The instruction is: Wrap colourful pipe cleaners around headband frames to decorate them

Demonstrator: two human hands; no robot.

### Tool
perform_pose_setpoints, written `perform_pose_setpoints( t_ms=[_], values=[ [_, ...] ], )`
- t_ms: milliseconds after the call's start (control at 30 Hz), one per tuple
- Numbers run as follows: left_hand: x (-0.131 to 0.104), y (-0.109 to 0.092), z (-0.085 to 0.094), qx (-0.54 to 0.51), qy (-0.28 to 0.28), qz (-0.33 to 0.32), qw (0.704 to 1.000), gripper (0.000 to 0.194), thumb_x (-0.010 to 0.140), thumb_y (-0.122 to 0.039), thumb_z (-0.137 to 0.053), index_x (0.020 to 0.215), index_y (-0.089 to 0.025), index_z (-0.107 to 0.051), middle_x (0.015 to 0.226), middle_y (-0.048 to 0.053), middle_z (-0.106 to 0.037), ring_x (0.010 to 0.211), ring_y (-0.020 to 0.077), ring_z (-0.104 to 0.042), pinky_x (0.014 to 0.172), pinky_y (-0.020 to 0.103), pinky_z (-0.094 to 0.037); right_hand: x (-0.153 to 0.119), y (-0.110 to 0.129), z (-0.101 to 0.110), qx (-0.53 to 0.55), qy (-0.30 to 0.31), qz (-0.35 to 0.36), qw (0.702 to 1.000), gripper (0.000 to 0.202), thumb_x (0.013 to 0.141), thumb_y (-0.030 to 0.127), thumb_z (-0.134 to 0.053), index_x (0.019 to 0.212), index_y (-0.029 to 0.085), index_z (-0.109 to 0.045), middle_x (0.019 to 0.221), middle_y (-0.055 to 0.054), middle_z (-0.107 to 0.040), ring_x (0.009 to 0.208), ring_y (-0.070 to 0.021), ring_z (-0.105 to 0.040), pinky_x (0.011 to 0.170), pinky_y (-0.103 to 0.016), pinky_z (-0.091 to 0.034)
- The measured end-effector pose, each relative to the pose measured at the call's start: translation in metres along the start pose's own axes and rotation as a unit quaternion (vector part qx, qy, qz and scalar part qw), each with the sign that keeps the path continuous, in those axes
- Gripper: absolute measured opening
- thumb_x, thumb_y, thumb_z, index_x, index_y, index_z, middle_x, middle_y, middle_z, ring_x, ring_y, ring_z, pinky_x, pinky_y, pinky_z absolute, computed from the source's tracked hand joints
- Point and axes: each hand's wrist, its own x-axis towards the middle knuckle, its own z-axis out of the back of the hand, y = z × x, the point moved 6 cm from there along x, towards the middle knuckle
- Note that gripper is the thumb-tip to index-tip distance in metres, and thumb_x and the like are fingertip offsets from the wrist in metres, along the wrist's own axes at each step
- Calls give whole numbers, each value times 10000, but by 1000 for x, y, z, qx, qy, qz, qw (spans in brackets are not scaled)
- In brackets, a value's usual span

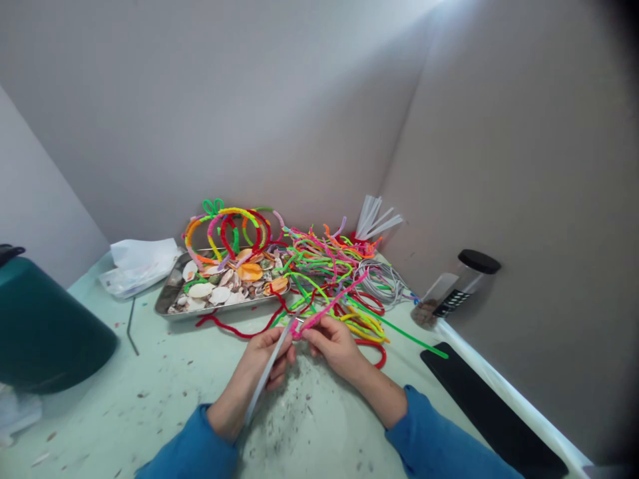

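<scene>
My left hand [272, 356] pinches a flat whitish strip [264, 379] that runs down along the wrist. Fingers of my right hand [332, 342] close on a pink pipe cleaner [332, 305], whose free length slants up to the right. At the fingertips the pink piece meets the top of the strip, where a small metallic bit shows. Just beyond the hands lies a tangled pile of coloured pipe cleaners [319, 259], with a dark red one [234, 329] curving out to the left.
A metal tray [229, 309] holds shells and coloured rings. At left stand a dark green container [50, 326] and white plastic bags [142, 263]. Toward the right are a coil of grey cord [387, 283], a clear jar with black lid [459, 286] and a black flat piece [489, 409].
</scene>
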Motion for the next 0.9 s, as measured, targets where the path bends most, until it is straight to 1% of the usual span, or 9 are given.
perform_pose_setpoints(
  t_ms=[100, 233, 367, 567, 733, 900],
  values=[
    [0, 2, -1, -7, 21, 9, 1000, 270, 759, -370, -618, 659, -148, -502, 516, -56, -466, 331, 3, -192, 293, 137, -158, 0, 1, 1, 2, -2, 7, 1000, 149, 775, 322, -635, 767, 174, -622, 599, 33, -550, 447, -69, -453, 423, -189, -340],
    [2, 5, 0, -8, 38, 12, 999, 233, 784, -358, -596, 720, -156, -500, 556, -43, -507, 332, 5, -206, 289, 137, -160, 0, 0, 1, 13, -7, 3, 1000, 153, 755, 322, -657, 749, 175, -615, 630, 26, -574, 453, -68, -461, 435, -192, -357],
    [0, 5, -2, -8, 60, 10, 998, 221, 808, -349, -571, 735, -153, -500, 567, -39, -511, 334, 2, -203, 293, 140, -149, 0, 2, 1, 27, -8, 6, 1000, 144, 748, 307, -665, 744, 174, -612, 623, 29, -577, 455, -68, -461, 439, -190, -364],
    [-1, 4, -3, -13, 72, 6, 997, 218, 811, -340, -570, 725, -153, -499, 566, -44, -499, 339, 0, -200, 303, 144, -146, 1, 2, 0, 39, 4, 7, 999, 172, 754, 334, -663, 786, 179, -595, 635, 34, -574, 458, -67, -456, 446, -191, -370],
    [-1, 5, -3, -12, 74, 13, 997, 214, 804, -350, -575, 751, -154, -507, 576, -38, -515, 339, -1, -202, 305, 144, -131, 1, 1, 0, 37, 8, 1, 999, 187, 751, 345, -666, 804, 186, -583, 621, 37, -568, 462, -73, -453, 450, -196, -366],
    [-1, 5, -3, -10, 71, 17, 997, 229, 787, -359, -589, 733, -158, -494, 577, -36, -525, 331, -4, -201, 299, 143, -137, 1, 5, -3, 49, 24, 3, 999, 163, 764, 328, -653, 812, 190, -580, 642, 31, -573, 490, -78, -459, 469, -199, -374]
  ],
)
